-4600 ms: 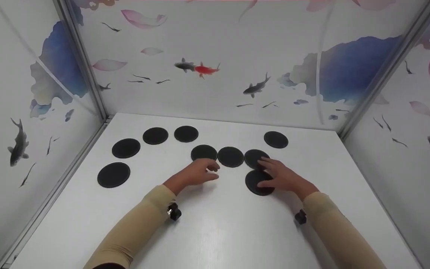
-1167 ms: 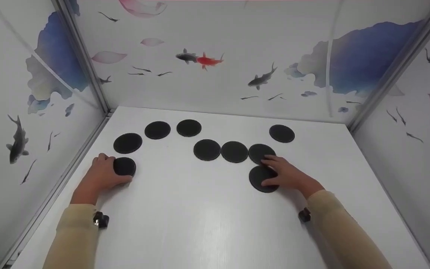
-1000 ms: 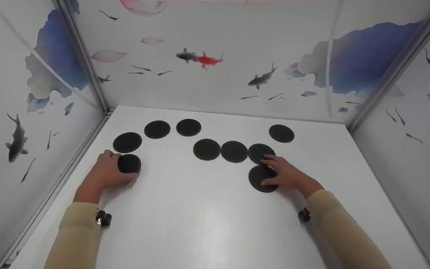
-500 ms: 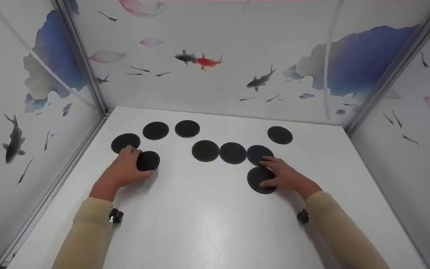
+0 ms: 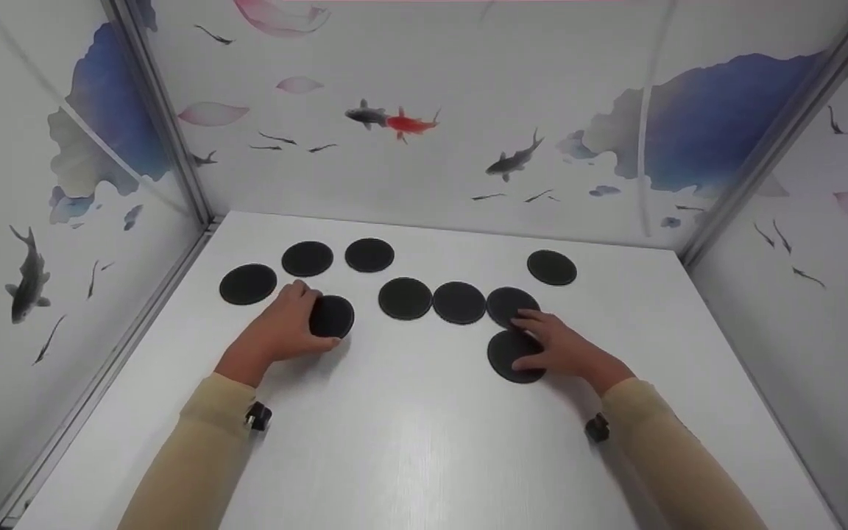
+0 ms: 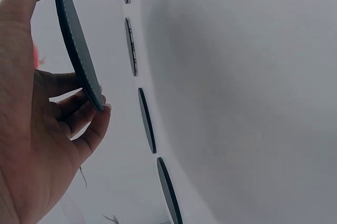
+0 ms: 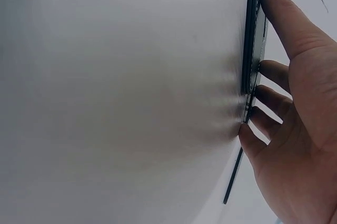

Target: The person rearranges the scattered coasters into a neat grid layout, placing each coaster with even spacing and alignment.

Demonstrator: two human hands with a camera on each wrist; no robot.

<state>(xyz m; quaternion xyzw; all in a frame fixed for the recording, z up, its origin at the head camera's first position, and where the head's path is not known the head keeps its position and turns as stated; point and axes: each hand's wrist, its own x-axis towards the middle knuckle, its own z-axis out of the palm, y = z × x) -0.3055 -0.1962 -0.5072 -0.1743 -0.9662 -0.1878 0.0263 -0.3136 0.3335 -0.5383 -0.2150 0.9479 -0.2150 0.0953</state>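
My left hand (image 5: 284,324) holds a round black coaster (image 5: 332,316) with a stitched rim. It is pinched between thumb and fingers, lifted and tilted above the table in the left wrist view. My right hand (image 5: 567,350) rests over two more coasters at the right. Its thumb lies on the front coaster (image 5: 509,353), and its fingertips reach the back coaster (image 5: 509,303). That back coaster ends a row with a middle coaster (image 5: 458,302) and a left coaster (image 5: 405,298), their rims close together.
Behind my left hand lie three separate coasters: a far-left coaster (image 5: 247,284), another coaster (image 5: 307,259) and a third coaster (image 5: 369,255). A lone coaster (image 5: 551,267) lies at the back right. The white table (image 5: 409,442) is walled by panels printed with fish (image 5: 512,158).
My left hand has taken the front-left coaster from the left side and carried it rightward, toward the row. My right hand has stayed over its coasters.
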